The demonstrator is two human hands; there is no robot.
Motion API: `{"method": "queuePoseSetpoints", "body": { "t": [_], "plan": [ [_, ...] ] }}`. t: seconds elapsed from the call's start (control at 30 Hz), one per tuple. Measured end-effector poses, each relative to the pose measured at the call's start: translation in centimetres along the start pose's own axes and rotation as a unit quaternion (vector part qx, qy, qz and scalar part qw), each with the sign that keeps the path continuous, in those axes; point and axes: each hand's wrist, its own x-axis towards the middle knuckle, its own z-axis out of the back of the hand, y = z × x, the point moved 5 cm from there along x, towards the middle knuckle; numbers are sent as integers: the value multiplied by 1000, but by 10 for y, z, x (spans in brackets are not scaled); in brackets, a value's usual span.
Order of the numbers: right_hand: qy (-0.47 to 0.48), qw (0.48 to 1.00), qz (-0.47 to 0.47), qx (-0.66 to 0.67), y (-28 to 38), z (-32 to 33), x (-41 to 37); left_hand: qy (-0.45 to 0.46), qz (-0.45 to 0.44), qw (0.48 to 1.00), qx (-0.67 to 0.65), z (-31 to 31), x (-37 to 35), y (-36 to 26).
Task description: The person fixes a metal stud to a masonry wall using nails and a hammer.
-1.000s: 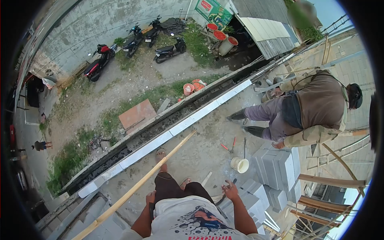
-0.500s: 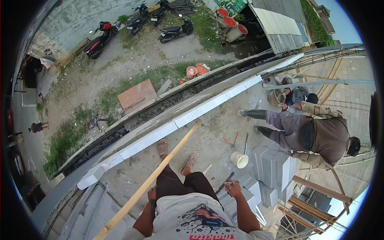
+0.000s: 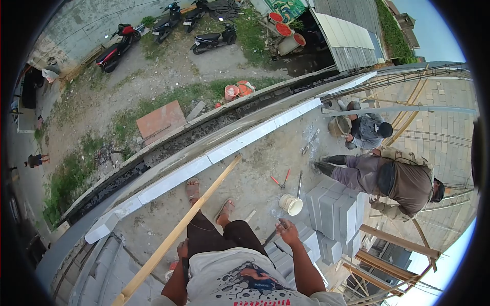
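Observation:
My right hand is out in front of my right thigh, beside the stacked grey blocks. Its fingers are partly curled at the upper end of a dark stick-like tool; the exact grip is small and partly hidden. Against my left thigh hangs my left hand, fingers curled, with a dark strip along the wrist. What it holds, if anything, is hidden. A long wooden pole slants past that hand and across my left leg.
A white bucket, red-handled pliers and taller grey blocks stand ahead right. One co-worker bends there; another crouches by a pail. A white-topped low wall edges the platform, with a drop beyond.
My view has turned slightly, shifting the scene left. My right hand has moved forward, covering more of the dark tool. The bending co-worker's near leg has drawn back; the crouching co-worker shows more fully.

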Motion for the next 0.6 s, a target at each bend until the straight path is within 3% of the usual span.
{"method": "queuePoseSetpoints", "body": {
  "t": [0.07, 0.1, 0.17, 0.47, 0.6],
  "plan": [
    [10, 1000, 8, -4, 2, -3, 0, -23, -57, 995, 73, -5, 0, 6],
    [14, 1000, 0, 1, 4, -5, -3, -23, -48, 996, 73, -5, -4, 8],
    [23, 1000, -6, 2, 2, -9, -4, -33, 89, 990, -103, -4, -3, 13],
    [62, 996, -41, -39, 3, -15, 16, -24, 85, 987, -137, 4, -5, 7],
    [39, 997, 37, -62, 27, 5, 61, -17, 95, 988, -125, 8, -8, 9]
  ]
}}
